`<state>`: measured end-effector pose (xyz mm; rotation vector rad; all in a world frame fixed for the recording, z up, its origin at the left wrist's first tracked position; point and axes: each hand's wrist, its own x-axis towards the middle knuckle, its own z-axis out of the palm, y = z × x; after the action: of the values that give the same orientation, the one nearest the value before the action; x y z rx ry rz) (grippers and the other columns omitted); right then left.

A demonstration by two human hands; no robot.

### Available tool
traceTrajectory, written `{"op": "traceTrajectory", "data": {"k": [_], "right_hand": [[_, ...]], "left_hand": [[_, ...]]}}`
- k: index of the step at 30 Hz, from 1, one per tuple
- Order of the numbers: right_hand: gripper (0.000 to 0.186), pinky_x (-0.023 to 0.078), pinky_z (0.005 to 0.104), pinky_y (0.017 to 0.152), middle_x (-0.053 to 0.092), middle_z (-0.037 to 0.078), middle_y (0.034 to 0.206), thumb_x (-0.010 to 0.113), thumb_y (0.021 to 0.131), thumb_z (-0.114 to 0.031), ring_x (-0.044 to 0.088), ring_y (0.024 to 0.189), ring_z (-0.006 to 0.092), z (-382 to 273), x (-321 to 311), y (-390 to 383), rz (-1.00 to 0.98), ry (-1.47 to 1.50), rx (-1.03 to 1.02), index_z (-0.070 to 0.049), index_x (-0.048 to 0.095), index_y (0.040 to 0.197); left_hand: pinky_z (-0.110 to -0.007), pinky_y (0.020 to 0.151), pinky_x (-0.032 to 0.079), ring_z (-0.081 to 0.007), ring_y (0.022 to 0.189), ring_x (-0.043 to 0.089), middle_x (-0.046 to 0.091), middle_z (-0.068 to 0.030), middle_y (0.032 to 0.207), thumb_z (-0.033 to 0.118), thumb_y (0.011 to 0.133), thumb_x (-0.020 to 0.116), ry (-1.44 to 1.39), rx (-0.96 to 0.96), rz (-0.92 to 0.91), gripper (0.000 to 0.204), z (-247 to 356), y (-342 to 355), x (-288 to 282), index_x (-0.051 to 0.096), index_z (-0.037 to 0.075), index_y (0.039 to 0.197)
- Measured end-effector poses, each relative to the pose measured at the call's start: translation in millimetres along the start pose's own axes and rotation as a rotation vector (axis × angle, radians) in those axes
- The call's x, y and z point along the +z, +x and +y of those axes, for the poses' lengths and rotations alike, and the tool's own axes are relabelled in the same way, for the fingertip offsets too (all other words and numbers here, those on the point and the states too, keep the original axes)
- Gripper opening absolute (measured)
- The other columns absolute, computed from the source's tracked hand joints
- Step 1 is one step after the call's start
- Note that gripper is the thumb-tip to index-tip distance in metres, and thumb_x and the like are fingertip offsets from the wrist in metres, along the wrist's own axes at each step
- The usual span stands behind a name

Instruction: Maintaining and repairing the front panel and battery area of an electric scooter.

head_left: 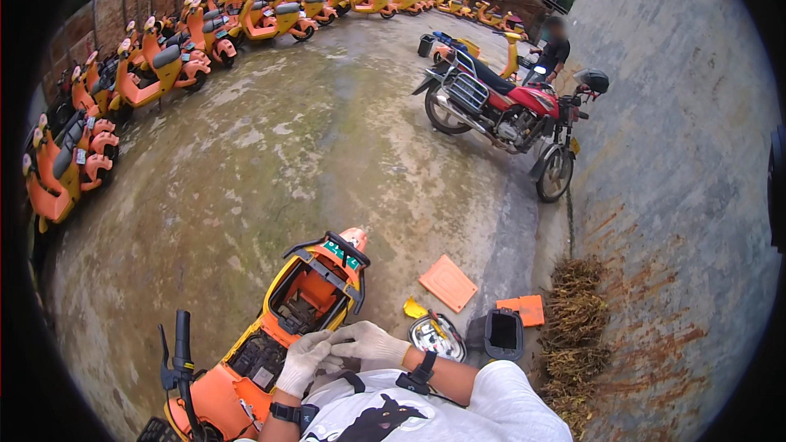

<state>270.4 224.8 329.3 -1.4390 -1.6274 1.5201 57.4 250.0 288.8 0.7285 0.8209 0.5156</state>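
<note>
One opened orange-and-yellow scooter (299, 319), two gloved hands, left hand (301, 363), right hand (368, 342), one red motorcycle (508, 110), two loose orange panels, square panel (448, 283), smaller panel (524, 309), one round headlamp (436, 336), rows of parked scooters (164, 57) too many to count.

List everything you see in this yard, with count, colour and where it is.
Opened scooter: one, orange and yellow, seat off, bottom centre under the hands.
Parked scooters: many, orange and yellow, rows along the left and far walls.
Motorcycle: one, red, upper right.
Person: one, dark top, behind the motorcycle.
Flat panel: one, orange, on the ground right of the scooter.
Black box: one, open, lower right.
Dry brush pile: one, brown, against the right wall.
Left hand: white glove, touching the right hand.
Right hand: white glove.
</note>
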Motion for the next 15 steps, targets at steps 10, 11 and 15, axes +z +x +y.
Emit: {"op": "traceTrajectory", "data": {"k": [10,11,15], "right_hand": [[0.043,0.051,0.0342,0.085,0.072,0.015,0.102,0.065,0.089,-0.041,0.069,0.092,0.0253,2,0,0,-0.015,-0.025,0.021,-0.004,0.071,0.111],[0.044,0.052,0.0346,0.085,0.072,0.015,0.103,0.065,0.089,-0.042,0.069,0.092,0.0263,1,0,-1,-0.023,-0.011,0.062,-0.005,0.071,0.111],[0.044,0.052,0.0358,0.084,0.072,0.016,0.103,0.064,0.089,-0.042,0.069,0.093,0.0285,10,2,3,-0.044,-0.07,0.07,-0.006,0.071,0.112]], "left_hand": [[-0.031,0.063,0.06,-0.0253,0.073,0.072,0.069,-0.0192,0.1,0.008,0.097,0.058,0.027,-0.013,0.053,0.038,6,-4,5,0.049,-0.009,0.13],[-0.031,0.063,0.06,-0.0253,0.073,0.072,0.069,-0.0192,0.1,0.008,0.097,0.058,0.026,-0.009,0.055,0.038,6,-4,5,0.049,-0.009,0.13],[-0.033,0.064,0.061,-0.0267,0.074,0.073,0.069,-0.0202,0.101,0.005,0.097,0.057,0.092,-0.027,0.048,0.038,6,-5,5,0.049,-0.009,0.131]]}}
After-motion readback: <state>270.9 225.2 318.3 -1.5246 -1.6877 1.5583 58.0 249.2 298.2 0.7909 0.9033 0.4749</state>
